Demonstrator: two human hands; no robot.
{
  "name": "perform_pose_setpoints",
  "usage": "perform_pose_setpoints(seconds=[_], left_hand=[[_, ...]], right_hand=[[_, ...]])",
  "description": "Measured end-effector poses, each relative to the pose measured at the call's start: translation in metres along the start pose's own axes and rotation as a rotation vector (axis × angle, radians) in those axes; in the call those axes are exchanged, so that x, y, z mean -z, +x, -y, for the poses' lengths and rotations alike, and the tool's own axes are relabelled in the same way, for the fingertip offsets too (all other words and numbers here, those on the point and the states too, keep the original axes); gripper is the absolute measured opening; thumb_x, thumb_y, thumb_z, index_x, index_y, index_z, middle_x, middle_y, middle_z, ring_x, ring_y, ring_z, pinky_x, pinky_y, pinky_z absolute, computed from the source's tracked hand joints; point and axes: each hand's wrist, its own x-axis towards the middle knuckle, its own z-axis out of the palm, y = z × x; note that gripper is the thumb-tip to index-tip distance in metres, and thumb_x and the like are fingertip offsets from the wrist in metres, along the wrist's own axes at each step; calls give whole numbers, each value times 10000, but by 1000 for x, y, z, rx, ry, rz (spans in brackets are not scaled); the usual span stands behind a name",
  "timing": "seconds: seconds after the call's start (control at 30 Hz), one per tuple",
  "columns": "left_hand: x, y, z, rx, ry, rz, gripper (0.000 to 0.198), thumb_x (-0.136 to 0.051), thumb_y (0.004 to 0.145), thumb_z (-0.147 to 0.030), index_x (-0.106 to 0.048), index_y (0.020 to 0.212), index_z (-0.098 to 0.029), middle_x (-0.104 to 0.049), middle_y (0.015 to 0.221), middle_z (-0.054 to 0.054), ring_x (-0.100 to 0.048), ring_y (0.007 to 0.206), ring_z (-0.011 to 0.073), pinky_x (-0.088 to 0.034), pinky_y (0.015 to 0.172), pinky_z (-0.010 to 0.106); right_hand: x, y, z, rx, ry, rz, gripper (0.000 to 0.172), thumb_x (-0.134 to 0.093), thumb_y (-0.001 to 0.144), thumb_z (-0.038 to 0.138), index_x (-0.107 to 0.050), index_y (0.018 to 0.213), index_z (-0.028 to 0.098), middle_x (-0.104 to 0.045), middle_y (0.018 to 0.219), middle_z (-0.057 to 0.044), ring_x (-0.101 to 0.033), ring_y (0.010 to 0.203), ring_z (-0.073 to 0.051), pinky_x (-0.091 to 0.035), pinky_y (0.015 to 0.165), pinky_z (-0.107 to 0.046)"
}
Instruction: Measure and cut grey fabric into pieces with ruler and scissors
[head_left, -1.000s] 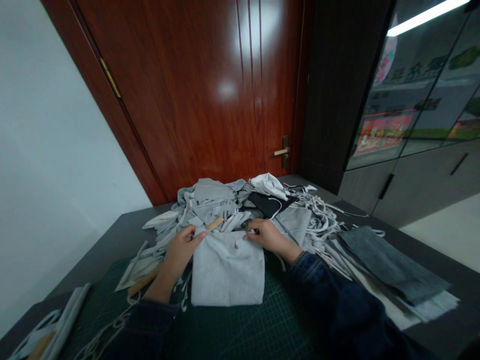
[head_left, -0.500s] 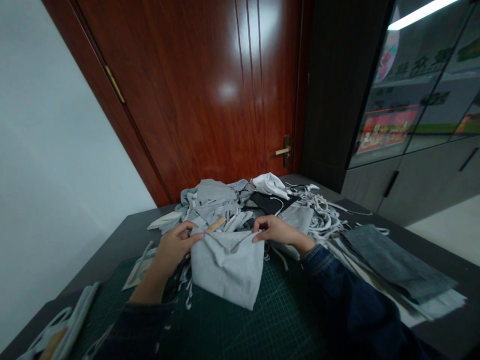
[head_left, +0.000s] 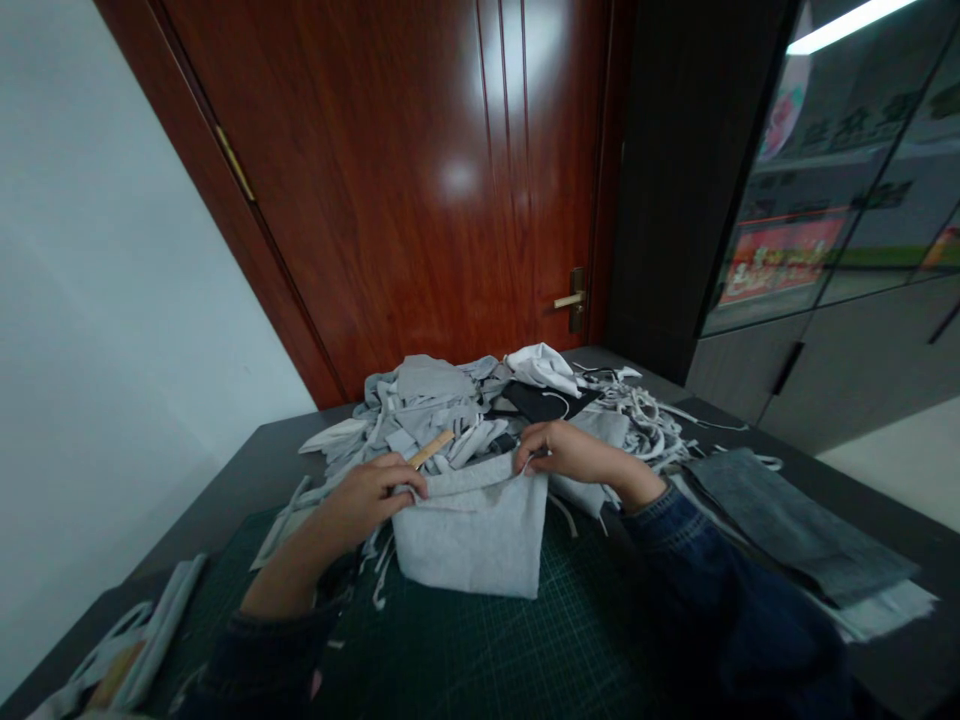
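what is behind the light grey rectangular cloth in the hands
Behind the light grey rectangular cloth are a pile of pale grey fabric pieces and a narrow, flat tan strip. Whatever the cloth itself covers cannot be seen.

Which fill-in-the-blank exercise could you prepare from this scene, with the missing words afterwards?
The left hand and right hand both hold a light ____ cloth.
The gridded mat is dark ____.
In the picture, the handle is on the ____ side of the door.

Missing words: gray; green; right.
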Motion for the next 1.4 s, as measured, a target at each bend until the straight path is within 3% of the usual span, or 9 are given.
perform_pose_setpoints(seconds=[0.2, 0.37, 0.6, 0.7, 0.87, 1.07, 1.23, 1.4], left_hand=[[-3, -5, 8, -47, 24, 114, 267, -590, 873, -222, -791, 1039, -279, -720, 1163, 45, -651, 1084, 226, -472, 1014, 387], [-4, -7, 12, -18, 100, 183, 224, -623, 866, -240, -797, 1006, -234, -777, 1138, 60, -688, 1101, 242, -470, 1043, 404], [31, -23, -17, -43, 330, -139, 316, -521, 969, -417, -760, 899, -223, -776, 978, 65, -712, 961, 242, -526, 882, 366], [38, -25, -21, -81, 381, -206, 318, -507, 965, -396, -737, 833, -221, -755, 868, 52, -702, 854, 230, -522, 803, 353], [38, -28, -18, -129, 421, -359, 430, -446, 988, -480, -671, 736, -214, -687, 755, 47, -660, 762, 218, -499, 709, 346], [33, -36, -14, -94, 299, -446, 441, -518, 963, -521, -620, 657, -220, -635, 690, 8, -626, 682, 175, -490, 695, 320], [38, -39, -8, -148, 122, -340, 329, -619, 910, -522, -729, 798, -233, -745, 820, 11, -688, 778, 170, -520, 742, 296], [41, -40, -5, -96, 112, -246, 342, -642, 890, -545, -722, 764, -237, -744, 787, -5, -686, 773, 163, -498, 733, 280]], right_hand=[[-2, -2, 1, 3, -5, 104, 302, -627, 823, 37, -815, 965, 225, -764, 1047, -33, -693, 1032, -211, -488, 973, -313], [-8, 2, 2, -49, -154, 117, 349, -644, 782, 6, -826, 956, 248, -799, 998, -16, -720, 975, -218, -496, 927, -302], [9, -9, 20, -23, -375, -135, 69, -752, 856, 156, -792, 823, 201, -759, 863, -62, -687, 880, -249, -476, 785, -328], [14, -12, 29, 42, -415, -231, 146, -782, 872, 201, -736, 734, 195, -726, 820, -55, -663, 835, -230, -453, 740, -317], [16, -12, 36, 116, -287, -436, 249, -748, 923, 269, -652, 703, 204, -654, 744, -6, -613, 721, -172, -416, 675, -286], [11, -11, 31, 77, -124, -602, 308, -769, 879, 293, -603, 634, 207, -595, 649, 24, -568, 642, -156, -381, 602, -276], [12, -12, 32, 62, 77, -558, 164, -781, 859, 360, -732, 793, 218, -733, 813, -15, -663, 787, -196, -467, 712, -301], [16, -14, 28, -1, 30, -563, 262, -808, 828, 422, -691, 729, 210, -694, 733, -3, -619, 715, -181, -428, 638, -286]])
